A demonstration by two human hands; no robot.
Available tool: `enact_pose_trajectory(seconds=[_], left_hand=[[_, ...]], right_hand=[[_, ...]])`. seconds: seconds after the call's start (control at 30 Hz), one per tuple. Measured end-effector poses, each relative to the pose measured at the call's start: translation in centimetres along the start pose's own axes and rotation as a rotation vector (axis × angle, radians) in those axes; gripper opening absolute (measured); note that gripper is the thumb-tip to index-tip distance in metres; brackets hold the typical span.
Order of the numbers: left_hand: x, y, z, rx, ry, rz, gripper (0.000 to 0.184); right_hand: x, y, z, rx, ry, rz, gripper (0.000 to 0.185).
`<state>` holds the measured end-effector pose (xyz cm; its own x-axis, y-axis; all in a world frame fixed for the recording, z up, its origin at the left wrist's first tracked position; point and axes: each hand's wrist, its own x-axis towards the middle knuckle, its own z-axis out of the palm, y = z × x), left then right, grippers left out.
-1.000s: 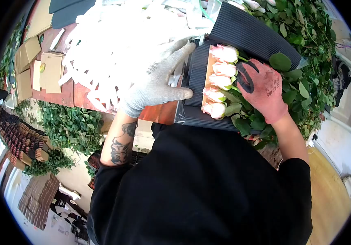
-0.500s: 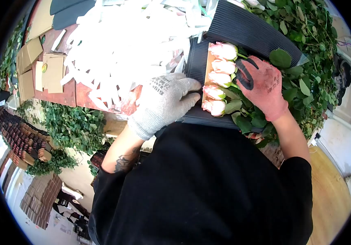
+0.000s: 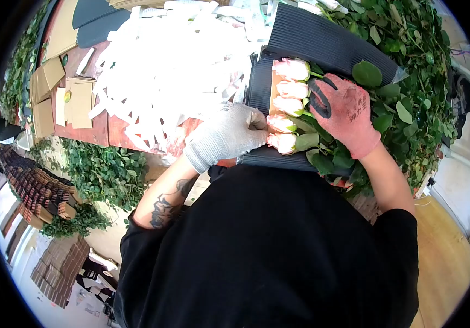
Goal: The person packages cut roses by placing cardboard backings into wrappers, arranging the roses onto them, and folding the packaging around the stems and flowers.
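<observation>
Several pale pink roses [image 3: 290, 89] lie in a row, heads to the left, against an orange-brown cardboard strip [image 3: 273, 87] on a black corrugated sheet [image 3: 258, 90]. My left hand [image 3: 229, 134], in a grey-white glove, is at the left side of the lower rose heads. Its fingers are curled in and the thumb is close to them; what they pinch, if anything, is hidden. My right hand [image 3: 343, 109], in a red glove with black fingers, is closed over the rose stems just right of the heads. Green leaves [image 3: 322, 147] stick out below it.
White paper strips [image 3: 174, 71] are heaped on the red table [image 3: 82, 133] to the left, beside cardboard pieces [image 3: 79, 101]. A raised black corrugated flap [image 3: 322, 41] slants behind the roses. Dense foliage [image 3: 410, 49] fills the right side. More greenery [image 3: 103, 169] is at lower left.
My left hand's fingers have curled inward, from stretched toward the cardboard strip to bent beside the lower roses. My right hand stays on the stems. The whole view has shifted slightly.
</observation>
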<state>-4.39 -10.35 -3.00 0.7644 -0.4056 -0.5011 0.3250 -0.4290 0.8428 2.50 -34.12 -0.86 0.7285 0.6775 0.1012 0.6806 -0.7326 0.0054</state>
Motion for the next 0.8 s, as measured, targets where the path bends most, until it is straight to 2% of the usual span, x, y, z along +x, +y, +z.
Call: enact_pose_trajectory(seconds=[0.07, 0.37, 0.47, 0.53, 0.6, 0.63, 0.67, 0.7, 0.73, 0.77, 0.8], left_hand=[[0.0, -0.3, 0.1, -0.059, 0.019, 0.017, 0.02], [-0.4, 0.0, 0.2, 0.007, 0.087, 0.045, 0.015], [-0.8, -0.4, 0.8, -0.109, 0.139, -0.033, 0.015], [-1.0, -1.2, 0.9, -0.182, 0.142, 0.134, 0.015], [-1.4, -1.1, 0.5, -0.206, 0.163, 0.148, 0.015], [-1.6, -1.2, 0.3, -0.219, 0.157, 0.156, 0.016], [-1.7, -1.9, 0.2, -0.206, 0.161, 0.226, 0.015], [-1.5, -3.1, 0.0, -0.26, 0.188, 0.228, 0.015], [-1.1, -4.3, 0.1, -0.392, 0.328, 0.315, 0.015], [-0.7, -5.4, 0.2, -0.527, 0.467, 0.398, 0.016], [-0.1, -6.5, -0.3, -0.642, 0.4, 0.379, 0.021]], right_hand=[[0.2, 0.1, -0.2, 0.053, -0.103, 0.028, 0.038], [-0.5, 0.1, 0.5, -0.037, 0.002, -0.004, 0.04], [-0.4, -0.2, 0.3, -0.019, -0.031, 0.033, 0.043], [-0.8, 0.1, 0.6, -0.016, -0.026, 0.036, 0.044], [-1.0, 0.6, 0.9, 0.014, -0.05, 0.06, 0.046], [-0.9, 0.6, 0.8, 0.032, 0.044, -0.002, 0.046], [-0.2, 0.7, 0.2, 0.119, -0.031, 0.014, 0.046], [0.6, 0.5, -0.2, 0.2, -0.121, 0.03, 0.047], [0.9, 0.5, -0.4, 0.177, -0.171, -0.01, 0.047], [0.9, 0.4, -0.6, 0.133, -0.125, -0.04, 0.046], [0.8, 0.4, -0.6, 0.091, -0.073, -0.076, 0.045]])
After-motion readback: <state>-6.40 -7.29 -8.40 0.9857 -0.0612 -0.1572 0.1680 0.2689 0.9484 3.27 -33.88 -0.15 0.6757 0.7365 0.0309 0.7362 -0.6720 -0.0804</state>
